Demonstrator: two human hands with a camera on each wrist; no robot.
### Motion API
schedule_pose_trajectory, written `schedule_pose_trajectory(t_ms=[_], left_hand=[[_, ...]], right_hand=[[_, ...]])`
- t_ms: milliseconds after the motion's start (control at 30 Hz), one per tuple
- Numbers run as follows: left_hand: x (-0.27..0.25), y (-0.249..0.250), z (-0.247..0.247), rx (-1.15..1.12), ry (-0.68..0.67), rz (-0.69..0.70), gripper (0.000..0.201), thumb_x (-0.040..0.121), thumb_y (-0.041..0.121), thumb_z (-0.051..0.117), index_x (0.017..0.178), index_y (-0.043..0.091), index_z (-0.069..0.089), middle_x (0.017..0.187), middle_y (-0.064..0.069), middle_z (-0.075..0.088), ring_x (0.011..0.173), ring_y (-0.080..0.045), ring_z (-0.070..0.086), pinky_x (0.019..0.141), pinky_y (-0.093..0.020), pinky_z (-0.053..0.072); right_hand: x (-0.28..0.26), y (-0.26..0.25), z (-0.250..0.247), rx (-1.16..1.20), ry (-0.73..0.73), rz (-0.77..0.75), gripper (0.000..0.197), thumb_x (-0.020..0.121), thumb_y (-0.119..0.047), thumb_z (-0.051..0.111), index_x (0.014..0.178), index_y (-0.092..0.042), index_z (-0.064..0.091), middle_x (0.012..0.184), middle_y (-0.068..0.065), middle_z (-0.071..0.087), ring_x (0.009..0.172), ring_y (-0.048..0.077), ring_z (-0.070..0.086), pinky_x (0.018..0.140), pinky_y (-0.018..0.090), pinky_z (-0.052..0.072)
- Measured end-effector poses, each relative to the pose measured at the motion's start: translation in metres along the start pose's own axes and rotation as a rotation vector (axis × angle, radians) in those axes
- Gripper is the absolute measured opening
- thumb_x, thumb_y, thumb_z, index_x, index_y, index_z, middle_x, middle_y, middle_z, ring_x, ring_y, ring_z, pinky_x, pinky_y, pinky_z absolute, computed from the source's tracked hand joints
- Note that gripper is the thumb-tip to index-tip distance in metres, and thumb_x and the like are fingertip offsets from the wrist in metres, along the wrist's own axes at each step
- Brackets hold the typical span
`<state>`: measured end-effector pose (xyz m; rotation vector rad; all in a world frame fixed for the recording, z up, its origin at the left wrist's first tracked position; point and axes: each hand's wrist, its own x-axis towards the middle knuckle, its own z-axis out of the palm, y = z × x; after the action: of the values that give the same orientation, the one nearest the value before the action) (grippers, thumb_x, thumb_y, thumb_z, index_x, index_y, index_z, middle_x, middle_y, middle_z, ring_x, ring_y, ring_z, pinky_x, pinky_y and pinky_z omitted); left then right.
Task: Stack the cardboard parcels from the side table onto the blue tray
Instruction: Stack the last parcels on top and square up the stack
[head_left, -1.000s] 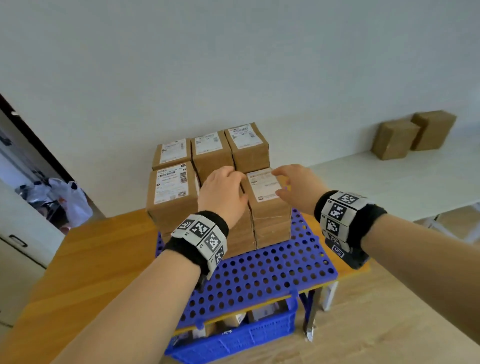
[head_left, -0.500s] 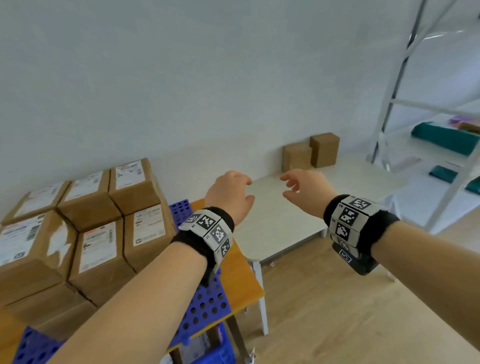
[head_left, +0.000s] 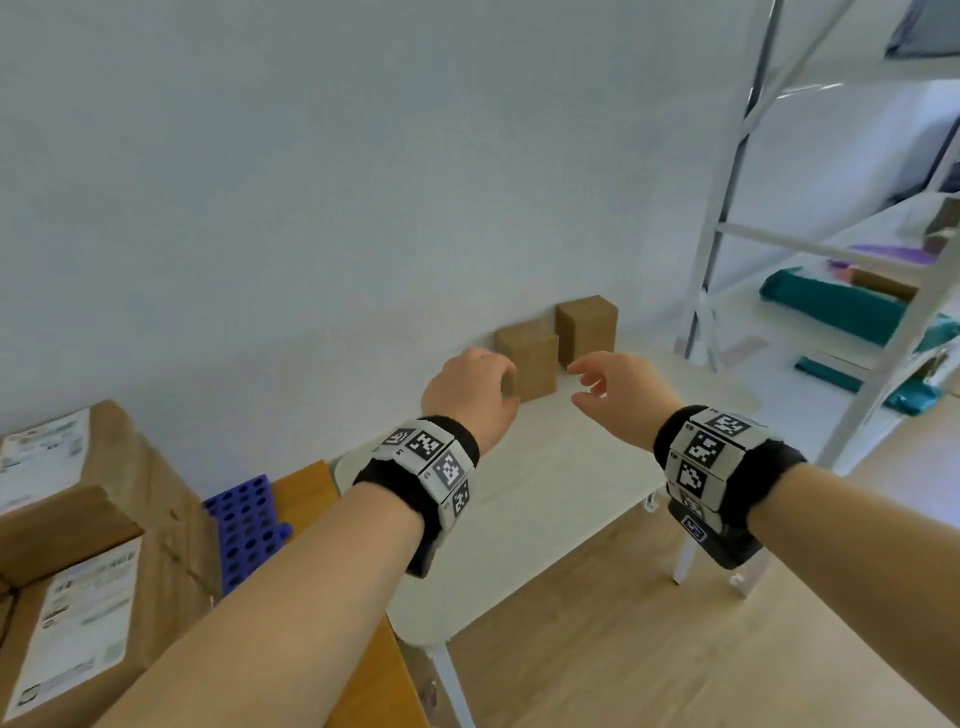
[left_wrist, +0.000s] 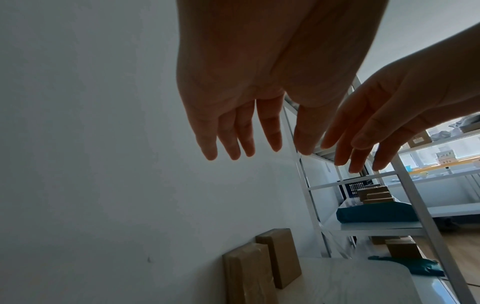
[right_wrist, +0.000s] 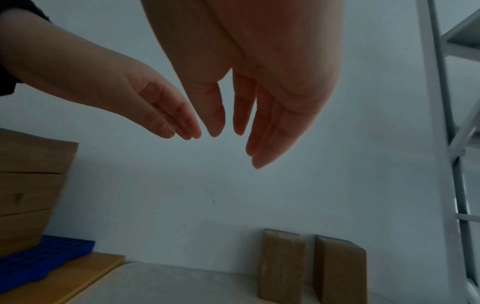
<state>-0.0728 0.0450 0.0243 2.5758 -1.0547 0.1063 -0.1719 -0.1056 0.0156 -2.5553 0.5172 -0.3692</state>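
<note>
I have turned from the stacked brown cardboard parcels on the perforated blue plastic tray, which a second ago sat under my hands. My left hand and right hand, both empty with fingers relaxed, now reach over the white side counter. Two plain brown cardboard parcels remain upright against the wall, untouched; in my judgement, the nearer one is next.

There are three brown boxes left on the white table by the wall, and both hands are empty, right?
Not quite. Only two brown boxes stand on the white table, as the head view shows. Left hand and right hand are indeed empty.
</note>
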Motion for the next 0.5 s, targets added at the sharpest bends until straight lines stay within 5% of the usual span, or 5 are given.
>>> schedule_pose_trajectory(t_ms=[500], left_hand=[[0.191,-0.036,0.082,-0.014,-0.173,-0.127,0.042,0.089,0.028,0.056,0.131,0.025,0.051,0.138,0.000,0.045,0.123,-0.021,0.047,0.095,-0.034,0.041]], right_hand=[[0.198,0.086,0.040,-0.016,-0.158,0.059,0.036,0.088,-0.025,0.055,0.124,-0.020,0.057,0.117,0.002,0.061,0.104,0.019,0.058,0.089,0.035,0.050]])
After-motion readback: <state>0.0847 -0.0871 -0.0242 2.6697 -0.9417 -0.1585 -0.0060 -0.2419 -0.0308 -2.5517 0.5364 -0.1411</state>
